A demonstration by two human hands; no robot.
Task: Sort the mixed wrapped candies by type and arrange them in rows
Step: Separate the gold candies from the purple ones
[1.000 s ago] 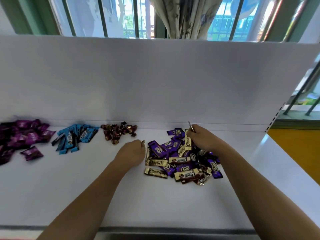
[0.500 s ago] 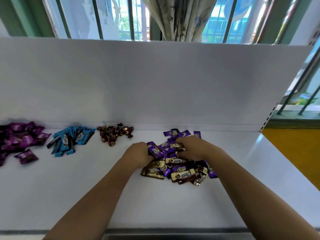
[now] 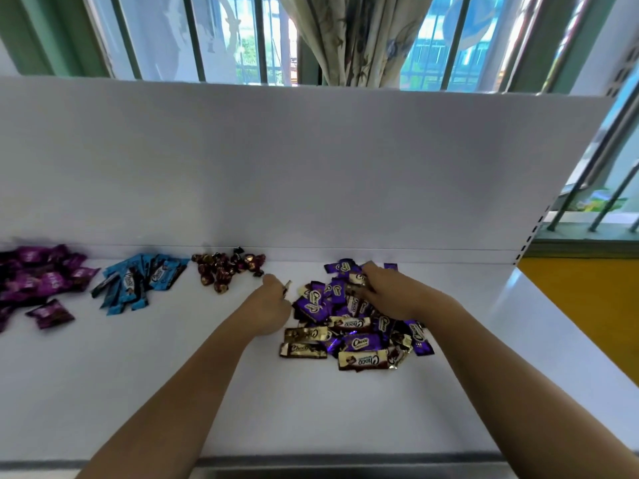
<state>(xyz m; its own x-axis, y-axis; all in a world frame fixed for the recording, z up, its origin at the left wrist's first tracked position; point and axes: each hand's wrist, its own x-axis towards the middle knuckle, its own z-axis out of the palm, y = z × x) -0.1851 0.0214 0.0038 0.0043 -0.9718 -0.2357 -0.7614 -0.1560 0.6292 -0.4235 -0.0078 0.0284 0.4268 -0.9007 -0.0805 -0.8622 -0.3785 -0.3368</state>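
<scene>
Head view: left hand (image 3: pixel 269 307) around a half-hidden candy (image 3: pixel 287 288); right hand (image 3: pixel 390 292) on pile (image 3: pixel 359 344), grip unclear.

The place looks like an ordinary room fitted with a piece of shop furniture; whether it is a home or a small store cannot be told. The work surface is a white shelf (image 3: pixel 311 409) with a tall white back panel (image 3: pixel 311 160), and the right edge of the panel carries a perforated upright (image 3: pixel 529 236), as on store display racks. Wrapped candies (image 3: pixel 359 344) lie on the shelf in heaps. Behind the panel stands a window (image 3: pixel 159 36) with green frame and vertical bars, where a patterned curtain (image 3: pixel 345 39) hangs. At the right a yellow floor (image 3: pixel 587 305) shows.
</scene>
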